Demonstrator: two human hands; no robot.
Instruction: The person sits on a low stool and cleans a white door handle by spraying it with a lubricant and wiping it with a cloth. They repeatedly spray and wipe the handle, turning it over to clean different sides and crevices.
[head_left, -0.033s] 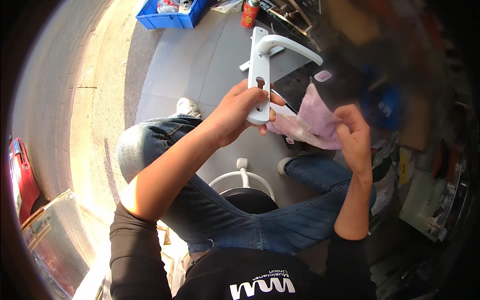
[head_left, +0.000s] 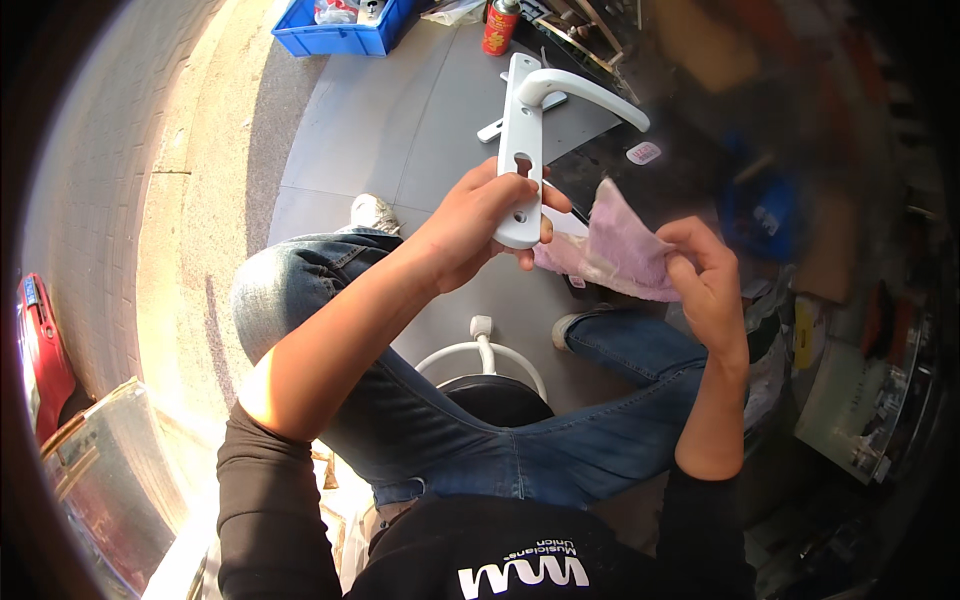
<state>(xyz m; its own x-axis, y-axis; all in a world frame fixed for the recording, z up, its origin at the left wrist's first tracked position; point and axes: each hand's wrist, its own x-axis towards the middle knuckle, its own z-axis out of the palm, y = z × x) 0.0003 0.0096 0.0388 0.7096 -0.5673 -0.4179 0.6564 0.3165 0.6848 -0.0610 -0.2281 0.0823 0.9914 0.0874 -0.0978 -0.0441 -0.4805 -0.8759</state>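
My left hand point(head_left: 485, 215) is closed round the lower end of a white door handle point(head_left: 520, 130). Its long backplate stands nearly upright in the view, and its curved lever points to the far right. Keyhole and screw holes show in the plate. My right hand point(head_left: 708, 280) pinches the right edge of a pale pink cloth point(head_left: 625, 240) between thumb and fingers. The cloth hangs beside the plate, one corner sticking up, its left end partly behind my left fingers. Behind the handle lies another white piece point(head_left: 490, 131), mostly hidden.
A blue bin point(head_left: 335, 38) with small items and a red spray can point(head_left: 500, 28) stand at the far side of the grey floor point(head_left: 350, 130). A black panel point(head_left: 665, 175) lies beyond the cloth. Shadowed clutter fills the right; a red object point(head_left: 45, 345) is far left.
The cloth's raised corner has dropped and shifted left, and my right hand has moved slightly down. My left hand keeps its grip on the door handle, nearly still.
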